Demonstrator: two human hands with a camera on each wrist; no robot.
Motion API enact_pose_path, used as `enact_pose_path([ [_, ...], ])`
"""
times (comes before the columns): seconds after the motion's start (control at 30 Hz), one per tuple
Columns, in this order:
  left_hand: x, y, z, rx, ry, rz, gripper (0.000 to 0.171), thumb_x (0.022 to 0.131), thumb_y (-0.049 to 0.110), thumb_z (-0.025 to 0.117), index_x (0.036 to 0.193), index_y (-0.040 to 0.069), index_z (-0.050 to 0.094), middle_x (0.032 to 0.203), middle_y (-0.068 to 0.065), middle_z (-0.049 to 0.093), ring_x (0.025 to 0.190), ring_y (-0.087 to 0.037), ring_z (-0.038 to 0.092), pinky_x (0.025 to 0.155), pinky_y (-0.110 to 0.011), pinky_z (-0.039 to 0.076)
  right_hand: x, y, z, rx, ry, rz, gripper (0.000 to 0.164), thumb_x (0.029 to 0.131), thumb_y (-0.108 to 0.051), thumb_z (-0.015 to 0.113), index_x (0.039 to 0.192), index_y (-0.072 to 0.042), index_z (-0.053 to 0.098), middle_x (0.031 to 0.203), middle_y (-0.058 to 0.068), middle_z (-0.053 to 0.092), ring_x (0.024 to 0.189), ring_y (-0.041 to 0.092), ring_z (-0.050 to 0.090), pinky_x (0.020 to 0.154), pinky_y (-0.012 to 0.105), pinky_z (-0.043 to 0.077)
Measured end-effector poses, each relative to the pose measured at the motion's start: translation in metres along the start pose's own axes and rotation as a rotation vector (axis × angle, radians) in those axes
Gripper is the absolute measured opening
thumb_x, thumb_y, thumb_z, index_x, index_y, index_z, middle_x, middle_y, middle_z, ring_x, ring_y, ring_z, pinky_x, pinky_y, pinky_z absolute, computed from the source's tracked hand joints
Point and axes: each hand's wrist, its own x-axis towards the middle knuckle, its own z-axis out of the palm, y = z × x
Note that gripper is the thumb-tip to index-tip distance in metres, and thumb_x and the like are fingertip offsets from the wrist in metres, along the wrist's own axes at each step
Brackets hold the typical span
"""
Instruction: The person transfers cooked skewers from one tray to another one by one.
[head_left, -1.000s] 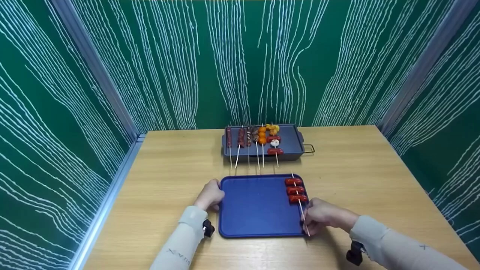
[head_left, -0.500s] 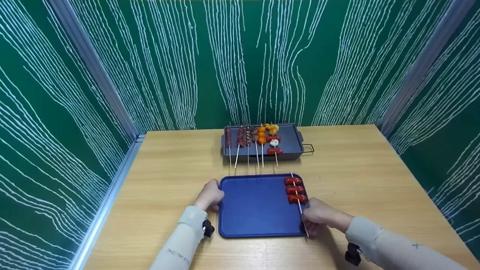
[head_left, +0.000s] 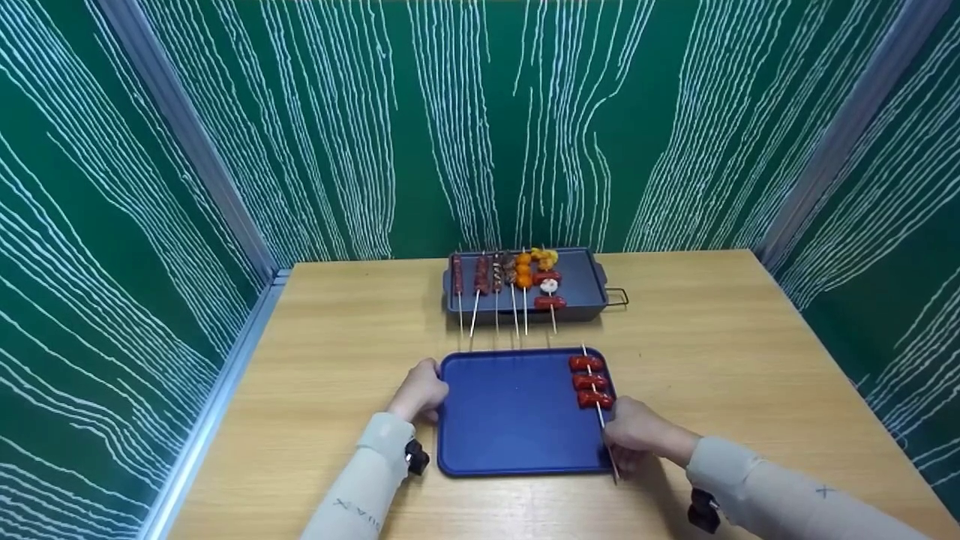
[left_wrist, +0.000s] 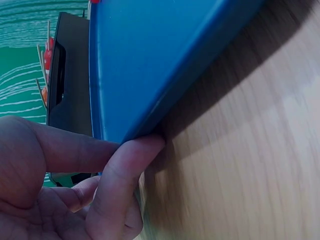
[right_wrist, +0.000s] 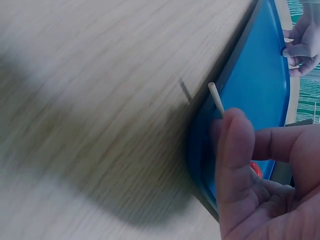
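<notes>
A blue rectangular tray (head_left: 517, 427) lies on the table in front of the person. The left hand (head_left: 421, 390) pinches the tray's left edge; the left wrist view has thumb and forefinger meeting at the tray's rim (left_wrist: 145, 117). Along the tray's right side lies a skewer (head_left: 590, 382) of red sausage pieces, its tip past the far rim. By the near right corner, the right hand (head_left: 636, 431) pinches the lower part of its stick. The stick's bare end (right_wrist: 215, 95) pokes out beyond the thumb in the right wrist view. That hand's other fingers are partly hidden.
Behind the tray stands a dark grey grill (head_left: 581, 285) with a wire handle (head_left: 618, 296) on its right. Several skewers of meat, orange balls (head_left: 524, 271) and mixed pieces lie on it, sticks overhanging its front. Green panels with white lines (head_left: 450, 112) enclose the wooden table (head_left: 337, 322).
The right hand has shifted slightly left, and the stick's lower end now sits a little nearer the person. The left hand, tray and grill have stayed in place.
</notes>
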Motion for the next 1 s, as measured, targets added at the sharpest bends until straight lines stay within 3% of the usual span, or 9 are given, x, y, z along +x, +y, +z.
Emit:
enact_pose_path([
  [0.37, 0.004, -0.001, 0.001, 0.019, -0.015, 0.006, 0.013, 0.091, -0.006, 0.043, 0.094, 0.005, 0.05, 0.085, -0.012, 0.057, 0.05, -0.02, 0.061, 0.038, -0.03, 0.059, -0.001, -0.007, -0.009, -0.03, -0.002, -0.048, 0.014, 0.081, 0.004, 0.067, 0.067, 0.004, 0.066, 0.051, 0.009, 0.065, 0.04, 0.014, 0.062, 0.041, 0.029, 0.06],
  [0.57, 0.005, -0.002, 0.001, -0.003, -0.013, 0.006, 0.014, 0.09, -0.006, 0.044, 0.096, 0.003, 0.052, 0.087, -0.013, 0.058, 0.051, -0.022, 0.062, 0.039, -0.033, 0.06, 0.003, -0.022, -0.021, -0.058, 0.007, -0.047, 0.013, 0.081, 0.005, 0.066, 0.068, 0.005, 0.067, 0.052, 0.009, 0.067, 0.042, 0.015, 0.064, 0.043, 0.031, 0.063],
  [0.73, 0.005, 0.0, 0.0, -0.007, -0.013, 0.008, 0.012, 0.091, -0.006, 0.045, 0.095, 0.004, 0.052, 0.086, -0.013, 0.058, 0.051, -0.022, 0.062, 0.039, -0.033, 0.06, 0.007, -0.038, -0.031, -0.065, 0.007, -0.048, 0.019, 0.085, 0.004, 0.065, 0.066, 0.004, 0.068, 0.053, 0.008, 0.067, 0.044, 0.015, 0.065, 0.045, 0.032, 0.064],
  [1.0, 0.003, -0.002, 0.0, 0.006, -0.009, 0.016, 0.01, 0.092, -0.004, 0.046, 0.094, 0.004, 0.051, 0.087, -0.014, 0.058, 0.048, -0.022, 0.061, 0.038, -0.032, 0.059, 0.011, -0.062, -0.045, -0.055, -0.018, -0.05, 0.018, 0.096, -0.002, 0.069, 0.079, 0.005, 0.07, 0.062, 0.01, 0.072, 0.051, 0.015, 0.069, 0.053, 0.035, 0.068],
])
